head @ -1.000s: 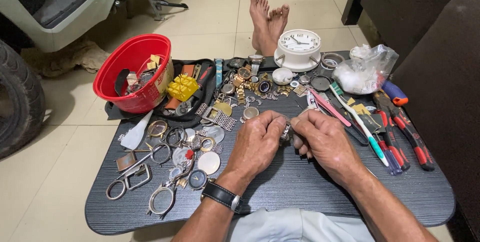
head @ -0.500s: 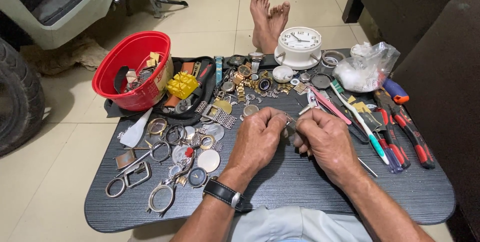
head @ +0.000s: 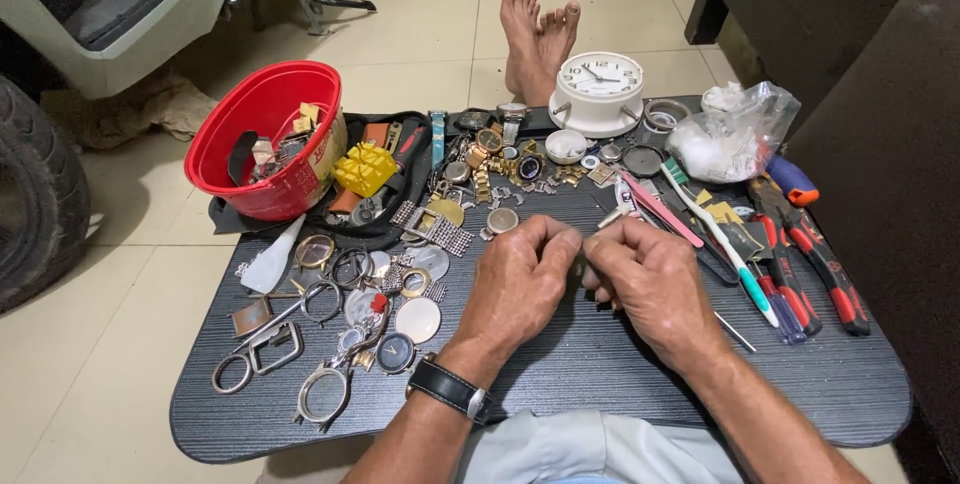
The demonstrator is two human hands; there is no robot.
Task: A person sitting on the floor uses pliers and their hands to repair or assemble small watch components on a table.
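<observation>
Left hand [head: 520, 279]: curled narrow, fingertips pinched against the right's; wrist wore a black-strapped watch [head: 450, 391].
Right hand [head: 650, 279]: curled likewise, fingers pinched.
Pinched part: too small to identify, hidden between both hands above mid-table.
Table [head: 600, 364]: dark, ridged.
Nearby: red bowl [head: 265, 139], white clock [head: 598, 92], pliers [head: 815, 254].

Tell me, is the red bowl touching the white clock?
Apart. The head view shows the red bowl at the table's left and the white clock far right of it, with watch parts between.
</observation>
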